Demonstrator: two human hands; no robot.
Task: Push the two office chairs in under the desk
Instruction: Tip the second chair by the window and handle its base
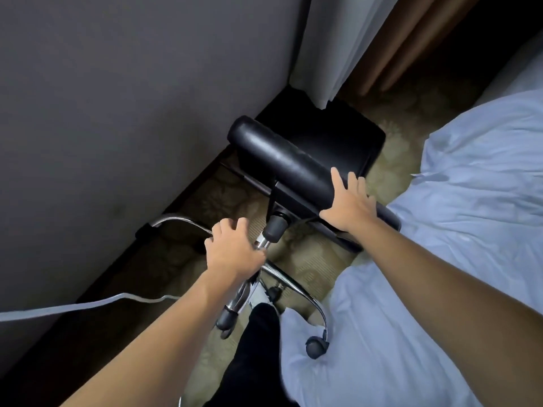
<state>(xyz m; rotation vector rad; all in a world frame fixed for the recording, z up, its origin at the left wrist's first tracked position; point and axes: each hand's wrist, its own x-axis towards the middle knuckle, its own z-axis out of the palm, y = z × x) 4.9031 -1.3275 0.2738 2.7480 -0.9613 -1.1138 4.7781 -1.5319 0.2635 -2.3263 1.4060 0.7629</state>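
- The office chair lies tipped on its side on the patterned carpet, between the grey wall panel on the left and the bed on the right.
- Its black seat points toward the far corner, under the hem of a pale curtain, and its chrome base with castors points back toward the person.
- The right hand rests flat, fingers spread, on the padded black edge of the chair near the bed.
- The left hand is curled around the chrome column just below the black sleeve under the seat; the fingers wrap it, though how firm the grip is cannot be told.
- One castor sits against the light blue bedding.
- A white cable runs along the floor from the left edge toward the chair base.
- A dark trouser leg shows at the bottom, beside the base.
- Only one chair can be made out.
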